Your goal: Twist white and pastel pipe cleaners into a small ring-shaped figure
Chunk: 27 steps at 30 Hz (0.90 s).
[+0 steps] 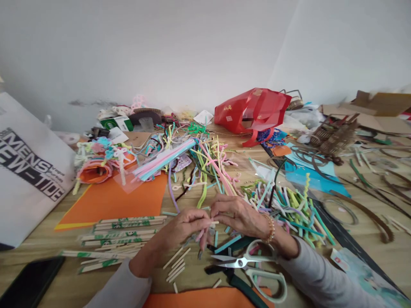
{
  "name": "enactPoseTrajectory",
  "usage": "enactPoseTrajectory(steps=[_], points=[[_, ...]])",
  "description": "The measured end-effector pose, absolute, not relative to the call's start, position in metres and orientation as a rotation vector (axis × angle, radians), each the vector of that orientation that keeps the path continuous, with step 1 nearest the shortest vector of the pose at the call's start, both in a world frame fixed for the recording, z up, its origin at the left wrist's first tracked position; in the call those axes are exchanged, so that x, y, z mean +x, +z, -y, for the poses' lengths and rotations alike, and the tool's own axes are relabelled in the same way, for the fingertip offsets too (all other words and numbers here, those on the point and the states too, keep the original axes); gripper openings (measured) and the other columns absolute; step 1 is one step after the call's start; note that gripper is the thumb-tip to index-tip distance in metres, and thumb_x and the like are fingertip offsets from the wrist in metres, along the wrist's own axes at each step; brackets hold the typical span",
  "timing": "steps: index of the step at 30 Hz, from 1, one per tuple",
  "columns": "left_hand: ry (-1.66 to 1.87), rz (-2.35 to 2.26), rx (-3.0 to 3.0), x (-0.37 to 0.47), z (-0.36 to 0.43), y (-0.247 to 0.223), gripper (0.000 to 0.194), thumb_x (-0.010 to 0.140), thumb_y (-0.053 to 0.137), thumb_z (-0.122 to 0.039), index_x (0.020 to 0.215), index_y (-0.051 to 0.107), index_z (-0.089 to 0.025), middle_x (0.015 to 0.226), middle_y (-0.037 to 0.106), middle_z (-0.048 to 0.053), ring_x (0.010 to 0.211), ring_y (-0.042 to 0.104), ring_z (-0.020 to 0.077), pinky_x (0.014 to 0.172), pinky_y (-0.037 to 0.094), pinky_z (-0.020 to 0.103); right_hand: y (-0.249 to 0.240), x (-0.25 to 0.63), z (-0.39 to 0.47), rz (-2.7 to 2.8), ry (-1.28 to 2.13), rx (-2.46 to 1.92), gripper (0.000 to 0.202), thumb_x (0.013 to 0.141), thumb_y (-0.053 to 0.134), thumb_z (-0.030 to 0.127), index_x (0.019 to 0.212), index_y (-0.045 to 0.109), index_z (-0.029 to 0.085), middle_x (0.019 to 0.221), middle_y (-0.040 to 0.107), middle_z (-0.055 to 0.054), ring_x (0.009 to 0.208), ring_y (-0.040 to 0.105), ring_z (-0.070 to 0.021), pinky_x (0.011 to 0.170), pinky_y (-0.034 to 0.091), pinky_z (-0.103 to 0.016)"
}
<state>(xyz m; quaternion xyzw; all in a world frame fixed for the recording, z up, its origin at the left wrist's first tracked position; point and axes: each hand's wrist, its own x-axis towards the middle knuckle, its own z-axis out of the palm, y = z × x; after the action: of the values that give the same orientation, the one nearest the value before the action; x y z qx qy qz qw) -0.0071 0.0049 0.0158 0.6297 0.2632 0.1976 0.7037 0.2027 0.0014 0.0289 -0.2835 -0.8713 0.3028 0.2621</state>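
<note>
My left hand (190, 223) and my right hand (239, 215) meet over the middle of the table, fingertips pinched together. Between them shows the pale end of a short wooden stick (215, 222); the rest is hidden by fingers. Below the fingers are blurred pink and grey bits, too unclear to name. Under my right wrist lie white-handled scissors (239, 262), blades apart, over dark green-handled pliers (239, 284). Several cut stick pieces (176, 269) lie below my left hand. Wrapped disposable chopsticks (118, 237) are spread to the left.
Coloured pipe cleaners (212, 167) heap behind my hands, with another pile (289, 205) at right. Orange sheets (122, 203), a red bag (247, 111), a white bag (28, 171), a black phone (30, 280) and brown curved strips (369, 209) surround the work spot.
</note>
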Motion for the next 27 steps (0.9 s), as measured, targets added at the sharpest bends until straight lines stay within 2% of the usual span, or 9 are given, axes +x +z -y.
enactPoseTrajectory(steps=[4, 9, 12, 16, 21, 24, 27], points=[[0.441, -0.634, 1.488, -0.008, -0.008, 0.014, 0.031, 0.091, 0.050, -0.032, 0.068, 0.061, -0.014, 0.070, 0.071, 0.006, 0.061, 0.058, 0.0129, 0.062, 0.040, 0.024, 0.031, 0.204, -0.002, 2.435, 0.686, -0.795, 0.020, 0.096, 0.046, 0.024, 0.091, 0.063, 0.016, 0.087, 0.061, -0.005, 0.081, 0.058, -0.0149, 0.072, 0.042, -0.024], [0.503, -0.765, 1.505, -0.007, -0.008, 0.010, 0.024, 0.086, 0.056, -0.030, 0.075, 0.068, -0.013, 0.069, 0.071, 0.004, 0.058, 0.053, 0.0122, 0.058, 0.037, 0.024, 0.035, 0.206, -0.001, 2.490, 0.618, -0.824, 0.018, 0.096, 0.047, 0.022, 0.089, 0.063, 0.016, 0.083, 0.061, -0.003, 0.076, 0.057, -0.0134, 0.068, 0.040, -0.023], [0.485, -0.807, 1.597, -0.006, -0.006, 0.013, 0.027, 0.085, 0.056, -0.033, 0.074, 0.069, -0.013, 0.068, 0.071, 0.005, 0.057, 0.053, 0.0129, 0.058, 0.037, 0.024, 0.036, 0.206, 0.000, 2.554, 0.563, -0.877, 0.018, 0.096, 0.048, 0.023, 0.091, 0.063, 0.017, 0.085, 0.061, -0.003, 0.075, 0.057, -0.0132, 0.067, 0.038, -0.023], [0.462, -0.855, 1.786, -0.003, 0.000, 0.025, 0.028, 0.086, 0.053, -0.027, 0.067, 0.069, -0.014, 0.069, 0.071, 0.005, 0.068, 0.060, 0.0165, 0.068, 0.041, 0.025, 0.036, 0.206, 0.002, 2.646, 0.498, -0.936, 0.017, 0.095, 0.048, 0.023, 0.090, 0.063, 0.018, 0.086, 0.061, -0.002, 0.075, 0.057, -0.0131, 0.064, 0.036, -0.023], [0.404, -1.025, 2.021, 0.002, 0.008, 0.030, 0.026, 0.086, 0.052, -0.024, 0.065, 0.066, -0.015, 0.069, 0.070, 0.003, 0.062, 0.060, 0.0154, 0.057, 0.037, 0.023, 0.036, 0.204, 0.005, 2.724, 0.321, -0.998, 0.015, 0.095, 0.048, 0.022, 0.087, 0.060, 0.019, 0.085, 0.060, -0.001, 0.079, 0.055, -0.0140, 0.063, 0.032, -0.025], [0.420, -1.122, 2.189, 0.003, 0.010, 0.027, 0.024, 0.087, 0.050, -0.024, 0.072, 0.066, -0.016, 0.066, 0.069, 0.002, 0.059, 0.059, 0.0152, 0.054, 0.035, 0.023, 0.036, 0.200, 0.007, 2.730, 0.175, -1.007, 0.016, 0.094, 0.048, 0.020, 0.081, 0.057, 0.018, 0.084, 0.060, -0.002, 0.078, 0.053, -0.0149, 0.063, 0.031, -0.027], [0.481, -1.199, 2.341, 0.004, 0.011, 0.021, 0.025, 0.090, 0.049, -0.023, 0.070, 0.063, -0.016, 0.061, 0.065, 0.001, 0.056, 0.058, 0.0150, 0.054, 0.035, 0.024, 0.036, 0.196, 0.010, 2.704, 0.081, -1.019, 0.015, 0.093, 0.049, 0.017, 0.080, 0.056, 0.018, 0.083, 0.059, -0.002, 0.078, 0.052, -0.0157, 0.063, 0.031, -0.027]])
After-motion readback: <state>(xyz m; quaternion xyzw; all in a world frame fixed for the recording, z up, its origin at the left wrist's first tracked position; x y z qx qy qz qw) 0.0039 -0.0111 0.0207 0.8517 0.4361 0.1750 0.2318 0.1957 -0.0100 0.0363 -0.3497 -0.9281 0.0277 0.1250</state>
